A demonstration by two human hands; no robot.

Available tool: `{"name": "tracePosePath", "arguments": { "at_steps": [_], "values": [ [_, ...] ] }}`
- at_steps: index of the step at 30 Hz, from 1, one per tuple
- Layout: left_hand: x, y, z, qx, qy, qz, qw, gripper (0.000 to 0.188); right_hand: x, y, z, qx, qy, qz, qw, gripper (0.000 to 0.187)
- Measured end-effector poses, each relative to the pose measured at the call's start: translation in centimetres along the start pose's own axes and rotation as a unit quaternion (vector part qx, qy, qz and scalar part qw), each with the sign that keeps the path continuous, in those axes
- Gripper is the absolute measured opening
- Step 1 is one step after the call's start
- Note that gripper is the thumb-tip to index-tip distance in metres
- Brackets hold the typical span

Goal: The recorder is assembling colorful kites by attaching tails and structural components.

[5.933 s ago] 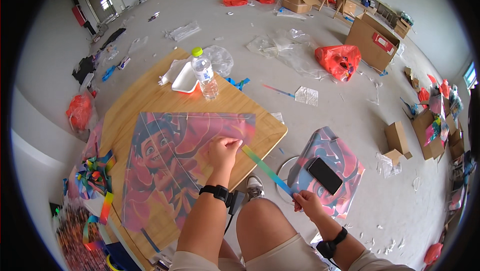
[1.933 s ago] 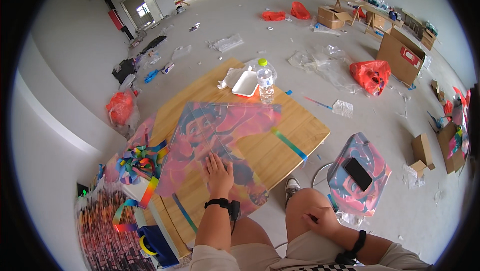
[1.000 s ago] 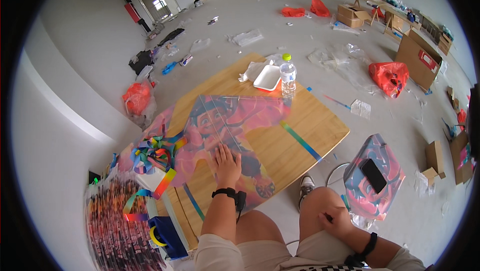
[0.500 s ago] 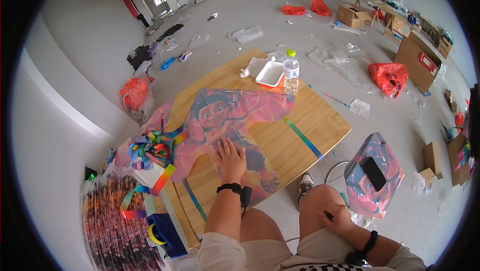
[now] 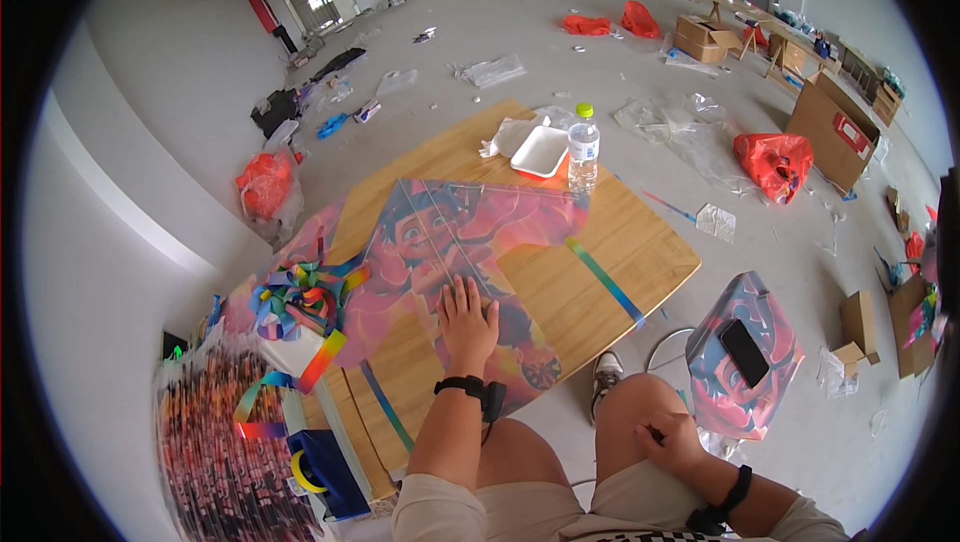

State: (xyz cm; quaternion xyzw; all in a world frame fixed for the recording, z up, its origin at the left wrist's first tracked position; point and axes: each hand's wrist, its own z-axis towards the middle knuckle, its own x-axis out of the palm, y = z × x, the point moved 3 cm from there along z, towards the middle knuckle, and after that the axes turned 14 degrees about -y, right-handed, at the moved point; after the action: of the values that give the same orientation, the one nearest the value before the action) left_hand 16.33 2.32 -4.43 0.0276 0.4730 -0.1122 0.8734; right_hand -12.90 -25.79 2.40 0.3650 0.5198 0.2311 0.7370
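My left hand (image 5: pixel 466 326) lies flat, fingers outstretched, on a pink and purple printed film sheet (image 5: pixel 425 260) that is spread over the wooden table (image 5: pixel 410 340). The sheet has a cut-out, angular outline and straight crease lines. Beside its left part sits a heap of rainbow ribbon (image 5: pixel 300 304), one tail hanging over the table's side. My right hand (image 5: pixel 672 438) rests on my right thigh with its fingers curled closed. A dark spot shows within the curl, and I cannot tell whether anything is held there.
On the table's far side stand a water bottle (image 5: pixel 583 150) and a white tray (image 5: pixel 541 151). A phone (image 5: pixel 744 353) lies on a printed hexagonal stool (image 5: pixel 738 404) to the right. A yellow tape roll (image 5: pixel 307 472) hangs at the lower left. Bags and cardboard boxes (image 5: pixel 835 132) litter the floor.
My left hand has shifted slightly on the sheet, its fingers now straighter and more spread. My right hand stays on my thigh.
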Motion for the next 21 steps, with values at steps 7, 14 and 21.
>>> {"name": "tracePosePath", "arguments": {
  "at_steps": [7, 14, 21],
  "values": [
    [-0.2, 0.3, -0.3, -0.017, 0.055, -0.002, 0.998, 0.066, -0.3, 0.2, 0.1, -0.009, -0.012, -0.006, 1.000, 0.015],
    [-1.0, 0.7, -0.1, -0.040, -0.004, -0.055, 0.998, 0.063, -0.3, 0.0, 0.0, -0.009, -0.007, 0.017, 1.000, 0.014],
    [-2.8, 10.0, 0.8, -0.121, -0.099, -0.015, 0.988, 0.052, -0.7, 0.2, -0.1, 0.013, 0.018, 0.016, 1.000, 0.006]
  ]
}}
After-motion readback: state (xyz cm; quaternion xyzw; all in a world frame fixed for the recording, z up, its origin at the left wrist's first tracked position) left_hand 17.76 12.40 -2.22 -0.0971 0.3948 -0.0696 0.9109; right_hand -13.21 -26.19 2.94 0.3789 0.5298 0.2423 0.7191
